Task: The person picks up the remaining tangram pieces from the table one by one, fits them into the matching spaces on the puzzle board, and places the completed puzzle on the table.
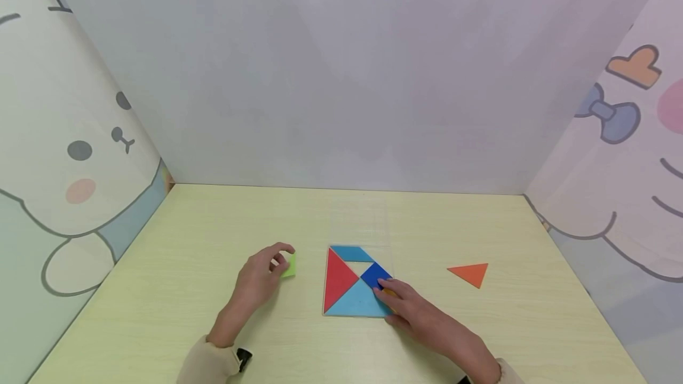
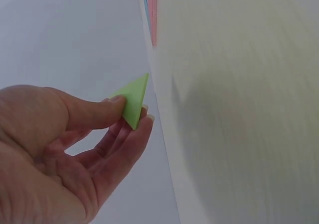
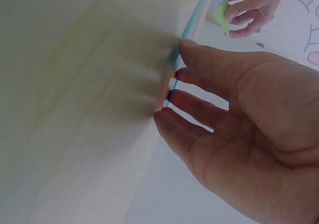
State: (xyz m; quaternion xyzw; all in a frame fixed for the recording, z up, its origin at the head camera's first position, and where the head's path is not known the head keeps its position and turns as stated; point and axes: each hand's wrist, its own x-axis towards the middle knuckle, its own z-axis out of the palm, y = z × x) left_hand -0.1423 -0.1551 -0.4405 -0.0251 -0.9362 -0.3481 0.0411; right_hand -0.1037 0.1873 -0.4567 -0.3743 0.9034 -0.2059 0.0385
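Thumb and fingertips of my left hand (image 1: 259,277) pinch a light green triangular tangram piece (image 2: 132,100) above the table, left of the puzzle board. The flat board (image 1: 357,266) carries a red triangle (image 1: 338,282), a large light blue triangle (image 1: 358,302), a blue four-sided piece (image 1: 351,253) along the top and a dark blue square (image 1: 374,275). At the board's right side, the fingertips of my right hand (image 1: 427,319) touch a yellow-orange piece (image 1: 392,293), mostly hidden under them. These fingers are slightly bent and spread.
An orange triangle (image 1: 472,274) lies alone on the wooden table (image 1: 240,212), right of the board. Behind the board there is a faint, clear rectangular outline (image 1: 358,218). A plain pale wall (image 1: 352,76) stands behind, with cartoon-printed panels (image 1: 85,194) at both sides.
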